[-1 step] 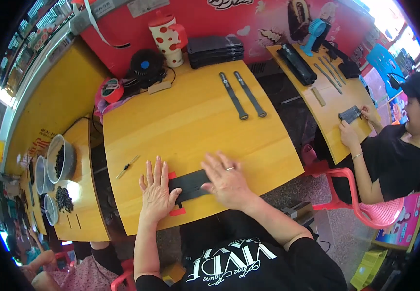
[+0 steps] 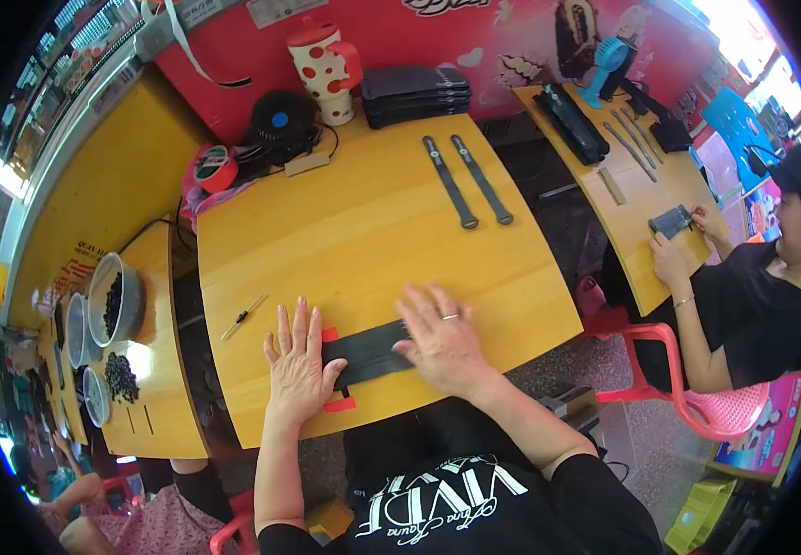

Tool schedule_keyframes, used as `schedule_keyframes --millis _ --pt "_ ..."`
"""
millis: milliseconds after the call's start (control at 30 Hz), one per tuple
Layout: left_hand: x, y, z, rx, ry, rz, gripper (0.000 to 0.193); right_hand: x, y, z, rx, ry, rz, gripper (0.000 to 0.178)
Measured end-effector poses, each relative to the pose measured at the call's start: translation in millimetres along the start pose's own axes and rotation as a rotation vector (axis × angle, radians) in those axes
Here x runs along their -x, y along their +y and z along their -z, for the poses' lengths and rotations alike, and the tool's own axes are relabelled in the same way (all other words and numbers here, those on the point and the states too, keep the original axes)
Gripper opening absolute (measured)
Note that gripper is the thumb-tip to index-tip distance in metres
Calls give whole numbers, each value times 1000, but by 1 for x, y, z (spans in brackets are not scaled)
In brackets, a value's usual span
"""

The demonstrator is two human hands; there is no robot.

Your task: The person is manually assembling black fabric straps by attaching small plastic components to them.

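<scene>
Both hands lie flat with fingers released, left hand [image 2: 297, 370] and right hand [image 2: 439, 338] pressing a black fabric strip [image 2: 368, 353] with red tabs [image 2: 339, 403] onto the yellow surface [image 2: 354, 231]; nothing shows a change.

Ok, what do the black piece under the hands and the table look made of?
Black piece: seemingly soft fabric or rubbery sheet, matte, lying flat, with red tabs at its left end. Table: wood or wood-look laminate, smooth yellow top with faint grain lines.

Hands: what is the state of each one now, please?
Left hand: open, flat, fingers spread, pressing the left end of the black strip.
Right hand: open, flat, pressing the strip's right end.
</scene>
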State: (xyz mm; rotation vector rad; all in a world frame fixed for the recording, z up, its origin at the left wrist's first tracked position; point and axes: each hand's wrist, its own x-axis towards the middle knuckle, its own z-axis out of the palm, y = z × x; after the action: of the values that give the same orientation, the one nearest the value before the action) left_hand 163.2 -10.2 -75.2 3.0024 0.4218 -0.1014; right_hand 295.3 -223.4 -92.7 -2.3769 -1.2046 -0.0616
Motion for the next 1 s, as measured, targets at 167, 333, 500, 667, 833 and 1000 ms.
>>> schedule_keyframes --millis 167,333,500,667,833,1000 --pt "1 -5 -4 -16 -51 37 82 -1 7 3 159 44 -47 54" --pt "-1 -12 -9 19 -27 20 79 -6 30 7 88 96 -12 47" --pt "29 -20 -2 395 507 84 45 -60 74 40 350 397 61 35" --pt "29 26 12 638 560 -58 29 -74 90 7 113 112 22 24" --pt "-38 44 24 1301 -52 402 52 -61 15 -20 -146 59 75 37" --pt "-108 40 14 764 51 393 49 -79 20 -45 -932 58 -143 50"
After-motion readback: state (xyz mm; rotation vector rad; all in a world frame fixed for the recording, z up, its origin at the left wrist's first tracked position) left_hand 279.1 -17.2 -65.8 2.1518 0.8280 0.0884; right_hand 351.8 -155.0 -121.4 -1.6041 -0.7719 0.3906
